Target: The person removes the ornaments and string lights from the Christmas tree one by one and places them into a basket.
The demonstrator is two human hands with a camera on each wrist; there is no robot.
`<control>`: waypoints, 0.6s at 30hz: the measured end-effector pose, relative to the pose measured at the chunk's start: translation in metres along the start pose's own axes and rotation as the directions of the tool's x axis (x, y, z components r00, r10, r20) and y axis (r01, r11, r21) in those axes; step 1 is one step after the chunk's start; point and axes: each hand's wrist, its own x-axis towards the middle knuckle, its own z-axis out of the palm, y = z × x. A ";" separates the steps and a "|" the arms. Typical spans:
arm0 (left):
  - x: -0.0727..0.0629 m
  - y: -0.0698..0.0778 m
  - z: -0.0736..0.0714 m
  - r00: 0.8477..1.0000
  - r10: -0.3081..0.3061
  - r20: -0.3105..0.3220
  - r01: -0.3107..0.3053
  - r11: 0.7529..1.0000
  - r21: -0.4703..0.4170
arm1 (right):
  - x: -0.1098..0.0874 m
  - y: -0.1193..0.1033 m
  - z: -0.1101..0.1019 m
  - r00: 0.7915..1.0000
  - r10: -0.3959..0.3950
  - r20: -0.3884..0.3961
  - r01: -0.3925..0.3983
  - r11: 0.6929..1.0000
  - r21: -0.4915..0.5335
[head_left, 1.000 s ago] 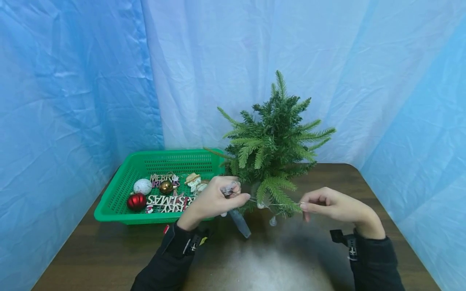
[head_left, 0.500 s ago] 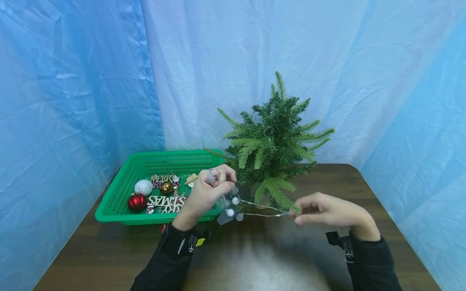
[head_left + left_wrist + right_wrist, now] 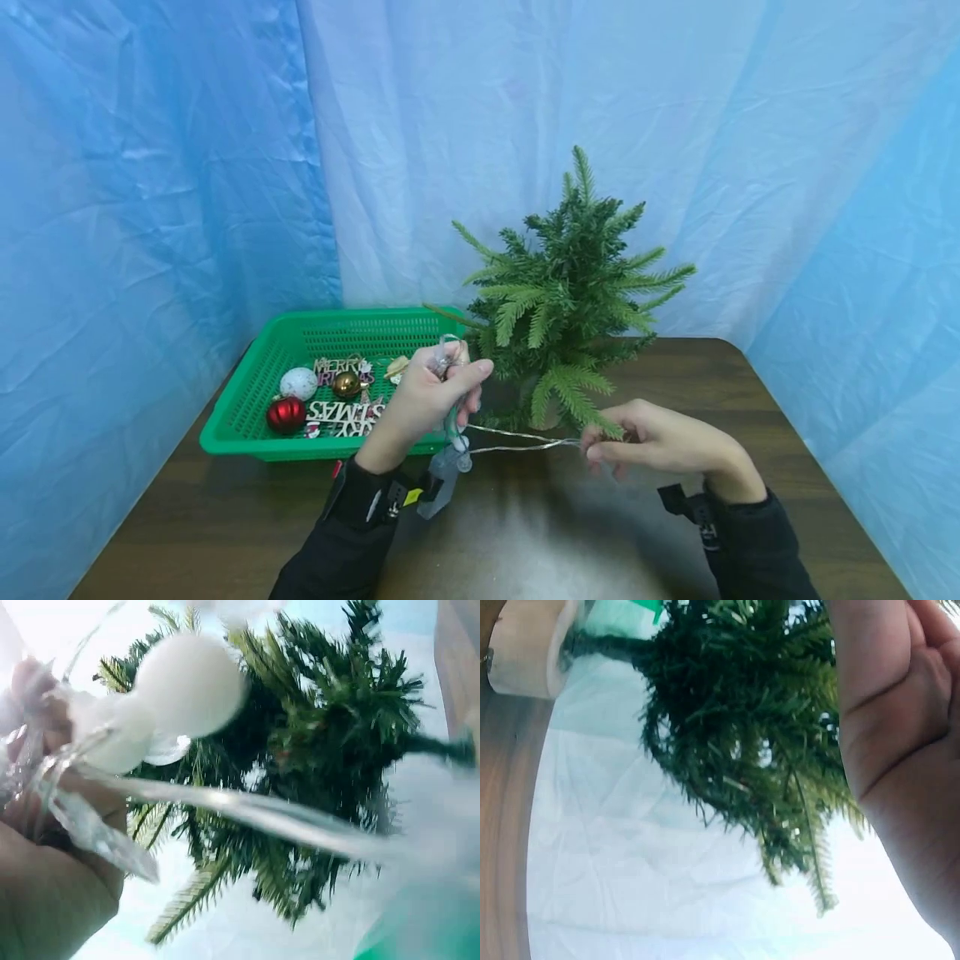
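My left hand (image 3: 431, 392) grips a bunched string of fairy lights (image 3: 517, 448) in front of the basket. Round white bulbs (image 3: 191, 684) and clear plastic pieces crowd beside its fingers in the left wrist view. Below that hand dangles a translucent grey-blue piece (image 3: 441, 485). Two strands of wire run rightward, converging at the fingertips of my right hand (image 3: 663, 437), which pinches them. A small artificial Christmas tree (image 3: 566, 292) stands just behind; its lowest front branch overlaps the right fingertips in the head view. In the right wrist view, the palm hides part of the tree.
On the left sits a green basket (image 3: 243, 447) holding a red ball (image 3: 286, 414), a white ball (image 3: 298, 383), a gold ball (image 3: 346, 384) and lettered ornaments (image 3: 345, 412). The tree's pale round base (image 3: 526, 649) rests on the brown table (image 3: 225, 533). Blue curtains (image 3: 150, 208) surround it.
Both hands have shifted leftward, drawing the lights away from the tree's front branch. Two wire strands now stretch between the hands, and the grey-blue piece hangs farther left. The tree stays in place.
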 end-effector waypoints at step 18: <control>-0.002 -0.006 0.007 0.832 -0.329 0.447 0.033 0.833 0.552 | 0.025 0.001 0.017 0.981 -0.102 -0.165 0.092 0.994 -0.067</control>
